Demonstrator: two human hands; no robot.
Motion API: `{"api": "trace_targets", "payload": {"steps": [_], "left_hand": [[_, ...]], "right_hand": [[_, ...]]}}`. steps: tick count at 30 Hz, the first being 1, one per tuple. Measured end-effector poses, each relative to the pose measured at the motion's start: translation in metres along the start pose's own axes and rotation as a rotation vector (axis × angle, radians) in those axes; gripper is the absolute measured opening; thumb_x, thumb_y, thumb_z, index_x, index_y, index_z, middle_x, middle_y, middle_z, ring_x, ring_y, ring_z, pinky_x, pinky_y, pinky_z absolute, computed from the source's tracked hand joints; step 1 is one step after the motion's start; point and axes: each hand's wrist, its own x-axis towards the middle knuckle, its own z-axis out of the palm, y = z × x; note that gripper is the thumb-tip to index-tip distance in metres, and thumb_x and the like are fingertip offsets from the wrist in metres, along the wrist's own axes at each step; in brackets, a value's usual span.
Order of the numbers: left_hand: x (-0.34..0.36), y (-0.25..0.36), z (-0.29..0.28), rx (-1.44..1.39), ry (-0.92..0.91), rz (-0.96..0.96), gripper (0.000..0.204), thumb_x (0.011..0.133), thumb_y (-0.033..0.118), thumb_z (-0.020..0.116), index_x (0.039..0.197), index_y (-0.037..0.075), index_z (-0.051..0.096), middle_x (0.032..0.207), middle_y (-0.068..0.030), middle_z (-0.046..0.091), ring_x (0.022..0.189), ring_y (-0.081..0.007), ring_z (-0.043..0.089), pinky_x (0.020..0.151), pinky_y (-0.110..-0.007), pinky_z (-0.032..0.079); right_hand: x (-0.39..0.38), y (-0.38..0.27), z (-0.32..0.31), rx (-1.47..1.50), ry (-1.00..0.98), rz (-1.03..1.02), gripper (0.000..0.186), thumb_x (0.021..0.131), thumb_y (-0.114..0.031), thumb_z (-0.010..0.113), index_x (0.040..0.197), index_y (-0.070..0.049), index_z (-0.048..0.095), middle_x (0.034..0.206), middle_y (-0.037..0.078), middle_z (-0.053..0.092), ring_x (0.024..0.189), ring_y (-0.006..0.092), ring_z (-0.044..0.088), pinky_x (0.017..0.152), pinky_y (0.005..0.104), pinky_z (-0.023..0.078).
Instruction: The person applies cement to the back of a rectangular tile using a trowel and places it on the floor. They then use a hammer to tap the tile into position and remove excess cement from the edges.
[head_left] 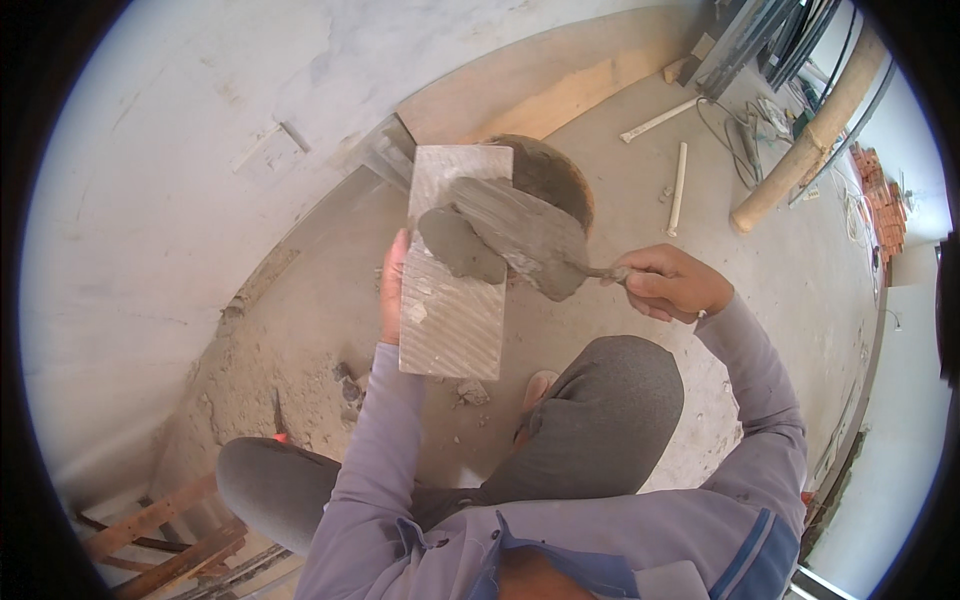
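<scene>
I see my left hand curled around the left edge of a pale rectangular tile, fingers wrapped behind it, holding the tile up over the floor with its ribbed back facing me. My right hand sits to the right of the tile, closed tight around the handle of a trowel. The trowel blade reaches left across the tile's far half and rests on it, loaded with grey mortar that touches the tile surface. Just beyond the tile, partly hidden by it, stands a round mortar pan. My 2 knees are bent below, and 2 white pipe pieces lie farther right on the floor.
</scene>
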Motion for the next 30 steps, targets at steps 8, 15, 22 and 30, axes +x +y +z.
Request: {"api": "trace_targets", "payload": {"steps": [8, 15, 22, 30], "left_hand": [[-0.019, 0.037, 0.03, -0.065, -0.271, 0.204, 0.046, 0.104, 0.041, 0.046, 0.133, 0.006, 0.056, 0.128, -0.0156, 0.063, 0.113, -0.043, 0.062, 0.094, -0.052, 0.057], [-0.021, 0.067, 0.008, 0.041, -0.367, 0.368, 0.045, 0.104, 0.04, 0.045, 0.131, 0.006, 0.058, 0.125, -0.0185, 0.063, 0.113, -0.0504, 0.06, 0.098, -0.055, 0.054], [-0.033, 0.067, 0.013, -0.043, -0.285, 0.329, 0.048, 0.104, 0.043, 0.045, 0.131, 0.006, 0.058, 0.128, -0.0186, 0.062, 0.113, -0.0492, 0.06, 0.096, -0.055, 0.055], [-0.033, 0.071, 0.01, -0.053, -0.163, 0.321, 0.05, 0.104, 0.044, 0.045, 0.132, 0.005, 0.057, 0.128, -0.0197, 0.062, 0.113, -0.0479, 0.061, 0.096, -0.054, 0.055]], "right_hand": [[-0.039, 0.006, -0.029, -0.961, 0.598, -0.234, 0.024, 0.094, -0.024, 0.062, 0.1, -0.001, 0.058, 0.07, 0.014, 0.057, 0.064, 0.0315, 0.057, 0.061, 0.0385, 0.046], [-0.001, -0.057, -0.064, -1.542, 0.301, 0.234, 0.023, 0.088, -0.022, 0.059, 0.094, 0.0, 0.066, 0.084, 0.022, 0.067, 0.084, 0.0423, 0.065, 0.075, 0.0497, 0.05], [0.08, -0.117, -0.065, -1.788, 0.239, 0.39, 0.026, 0.084, -0.021, 0.057, 0.088, 0.001, 0.07, 0.084, 0.021, 0.069, 0.082, 0.0397, 0.068, 0.075, 0.0475, 0.054], [0.115, -0.133, -0.045, -1.661, -0.056, 0.422, 0.035, 0.086, -0.027, 0.051, 0.079, 0.003, 0.067, 0.069, 0.016, 0.066, 0.068, 0.0325, 0.068, 0.064, 0.0446, 0.054]]}}
